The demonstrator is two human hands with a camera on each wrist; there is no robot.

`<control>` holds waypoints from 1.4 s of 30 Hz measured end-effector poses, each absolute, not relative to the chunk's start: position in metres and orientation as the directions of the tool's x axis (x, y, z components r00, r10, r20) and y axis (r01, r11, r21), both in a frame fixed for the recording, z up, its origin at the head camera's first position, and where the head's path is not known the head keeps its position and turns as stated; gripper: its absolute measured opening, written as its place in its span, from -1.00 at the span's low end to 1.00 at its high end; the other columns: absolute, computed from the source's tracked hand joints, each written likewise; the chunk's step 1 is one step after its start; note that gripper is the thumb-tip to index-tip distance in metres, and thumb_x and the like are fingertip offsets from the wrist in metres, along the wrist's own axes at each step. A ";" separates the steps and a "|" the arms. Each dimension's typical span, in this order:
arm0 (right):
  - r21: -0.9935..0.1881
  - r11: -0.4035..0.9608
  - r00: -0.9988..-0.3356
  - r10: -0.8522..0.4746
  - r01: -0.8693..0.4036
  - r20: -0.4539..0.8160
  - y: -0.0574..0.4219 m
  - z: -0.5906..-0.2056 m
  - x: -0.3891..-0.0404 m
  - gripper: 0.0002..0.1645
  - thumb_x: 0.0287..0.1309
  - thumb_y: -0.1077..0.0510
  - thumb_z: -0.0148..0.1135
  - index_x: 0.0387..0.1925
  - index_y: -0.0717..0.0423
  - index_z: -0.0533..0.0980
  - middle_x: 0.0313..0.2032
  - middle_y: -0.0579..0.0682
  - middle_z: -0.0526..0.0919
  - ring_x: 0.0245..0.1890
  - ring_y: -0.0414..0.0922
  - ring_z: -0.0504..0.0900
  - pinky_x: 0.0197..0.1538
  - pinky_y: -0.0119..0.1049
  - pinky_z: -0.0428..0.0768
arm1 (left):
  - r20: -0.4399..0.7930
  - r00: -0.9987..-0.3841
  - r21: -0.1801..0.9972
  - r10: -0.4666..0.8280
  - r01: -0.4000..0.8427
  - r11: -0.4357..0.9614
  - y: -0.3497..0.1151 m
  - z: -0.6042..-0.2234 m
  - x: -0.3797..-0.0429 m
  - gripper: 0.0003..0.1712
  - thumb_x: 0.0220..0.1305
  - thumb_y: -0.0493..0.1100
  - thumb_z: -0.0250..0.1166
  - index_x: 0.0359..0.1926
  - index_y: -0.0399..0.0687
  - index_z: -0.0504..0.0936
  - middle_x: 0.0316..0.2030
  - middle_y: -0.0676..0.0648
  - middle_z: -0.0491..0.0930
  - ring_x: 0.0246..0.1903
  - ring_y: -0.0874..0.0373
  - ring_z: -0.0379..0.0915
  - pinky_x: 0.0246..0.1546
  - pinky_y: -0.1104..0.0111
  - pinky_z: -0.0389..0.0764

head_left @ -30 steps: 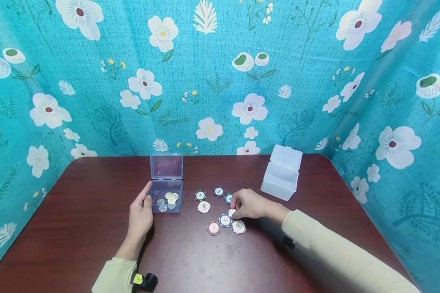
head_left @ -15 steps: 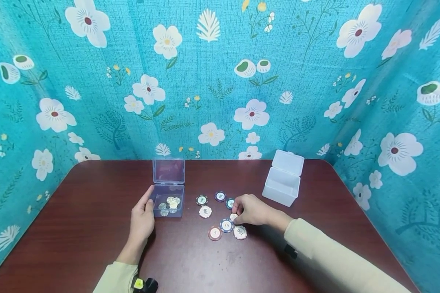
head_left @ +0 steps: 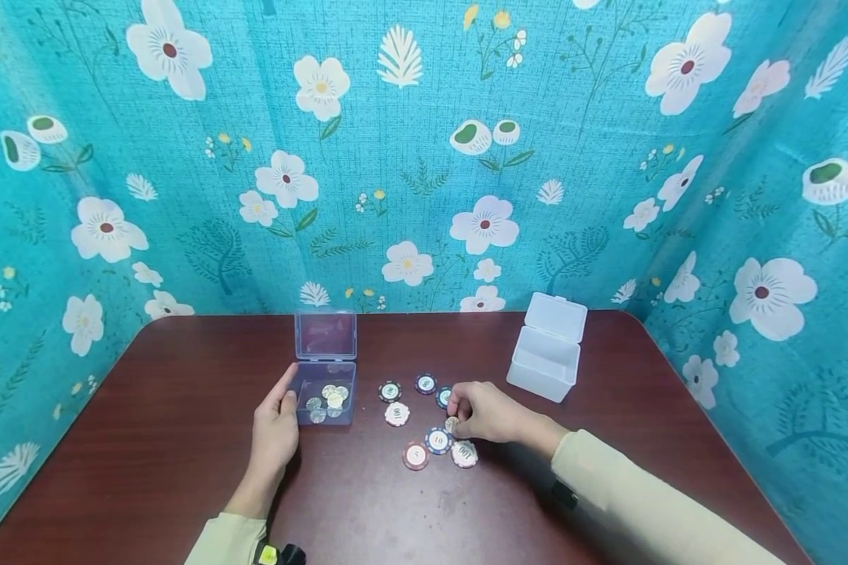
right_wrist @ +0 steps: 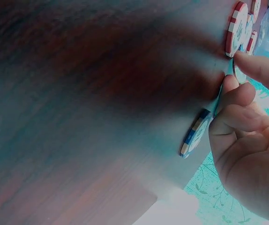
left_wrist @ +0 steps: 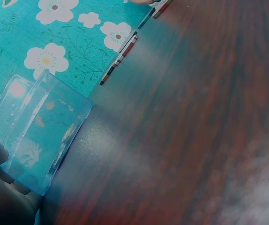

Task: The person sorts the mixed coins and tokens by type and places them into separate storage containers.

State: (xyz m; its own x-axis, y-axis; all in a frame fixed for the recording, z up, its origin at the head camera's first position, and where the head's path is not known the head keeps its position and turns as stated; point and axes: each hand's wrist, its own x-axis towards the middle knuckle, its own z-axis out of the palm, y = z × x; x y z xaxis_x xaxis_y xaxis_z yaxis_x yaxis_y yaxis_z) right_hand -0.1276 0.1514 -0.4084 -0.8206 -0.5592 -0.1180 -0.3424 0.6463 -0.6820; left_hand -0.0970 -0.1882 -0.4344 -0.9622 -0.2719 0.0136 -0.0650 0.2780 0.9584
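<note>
My left hand [head_left: 275, 428] holds the left side of a clear bluish hinged box [head_left: 301, 392], its thumb at the near left corner. The box's lid [head_left: 327, 336] stands up at the back, and several coins [head_left: 334, 400] lie inside. In the left wrist view, the thumb and fingers are at the wall of the box [left_wrist: 55, 136]. To the right, my right hand [head_left: 487, 412] pinches a coin [head_left: 451, 424] between thumb and forefinger, low over the table. Close around those fingertips lie a blue chip marked 10 [head_left: 438, 441], a white chip marked 100 [head_left: 464, 454] and a dark teal chip [head_left: 443, 398].
A frosted white box [head_left: 544, 365] with its lid up stands at the back right. More poker chips lie mid-table: a red one [head_left: 415, 455], a white one [head_left: 397, 414], a black-edged one [head_left: 390, 391] and a dark blue one [head_left: 426, 384]. A flowered curtain [head_left: 410, 157] rises behind the table.
The head view has tilted up a little, so the table sits lower in it. The coin has tipped slightly between the right fingertips. Both hands stay at the same places on the table.
</note>
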 end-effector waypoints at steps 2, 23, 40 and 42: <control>-0.681 0.646 -0.815 -0.566 -0.344 -0.125 0.151 -0.409 -0.127 -0.79 0.08 0.31 0.46 -0.29 0.06 0.57 -0.56 -0.14 0.52 -0.52 -0.20 0.49 -0.49 -0.37 0.48 | 0.011 -0.962 0.958 -0.273 -0.067 0.278 -0.189 -0.434 -0.096 -0.44 0.59 -0.29 -0.12 0.52 0.10 0.29 0.48 0.03 0.23 -0.39 0.16 0.19 -0.21 0.41 0.31; -0.760 0.549 -0.814 -0.579 -0.348 -0.047 0.152 -0.412 -0.128 -0.81 0.18 0.39 0.31 -0.25 0.07 0.63 -0.56 -0.12 0.58 -0.59 -0.25 0.46 -0.53 -0.39 0.43 | 0.038 -0.964 0.967 -0.264 -0.031 0.252 -0.190 -0.437 -0.099 -0.44 0.59 -0.31 -0.13 0.51 0.09 0.30 0.47 0.04 0.24 -0.14 0.00 0.26 -0.12 0.33 0.31; -0.853 0.468 -0.839 -0.540 -0.232 -0.068 0.129 -0.406 -0.135 -0.84 0.25 0.34 0.27 -0.18 0.07 0.64 -0.53 0.11 0.63 -0.66 -0.12 0.47 -0.60 -0.34 0.46 | 0.024 -0.964 0.969 -0.264 -0.043 0.244 -0.191 -0.438 -0.105 -0.43 0.59 -0.30 -0.13 0.51 0.16 0.30 0.46 0.12 0.25 -0.40 0.08 0.20 -0.16 0.31 0.34; -0.859 0.455 -0.836 -0.546 -0.235 -0.061 0.124 -0.405 -0.135 -0.84 0.24 0.33 0.27 -0.17 0.08 0.64 -0.53 0.10 0.62 -0.68 -0.17 0.42 -0.60 -0.35 0.46 | 0.024 -0.965 0.972 -0.262 -0.039 0.231 -0.192 -0.438 -0.104 -0.43 0.59 -0.30 -0.13 0.51 0.13 0.30 0.47 0.10 0.24 -0.15 0.07 0.29 -0.02 0.31 0.29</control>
